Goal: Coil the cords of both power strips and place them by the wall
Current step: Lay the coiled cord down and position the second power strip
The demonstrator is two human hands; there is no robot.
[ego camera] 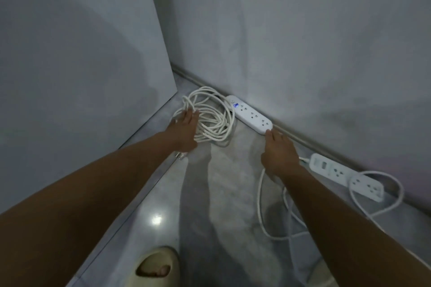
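A white power strip [251, 114] with a small blue light lies against the wall's skirting. Its cord [214, 119] sits in a loose coil on the floor just left of it. My left hand [184, 130] rests flat on the coil's left side, fingers straight. My right hand [278, 154] reaches forward with straight fingers touching the strip's near end. A second white power strip [345, 175] lies along the wall to the right. Its cord [275, 212] sprawls uncoiled in wide loops over the floor and passes under my right forearm.
A pale cabinet panel [81, 65] stands upright on the left and meets the wall [291, 42] in a narrow corner. My foot in a cream slipper [156, 265] is at the bottom edge. A plug [180, 156] lies by my left wrist.
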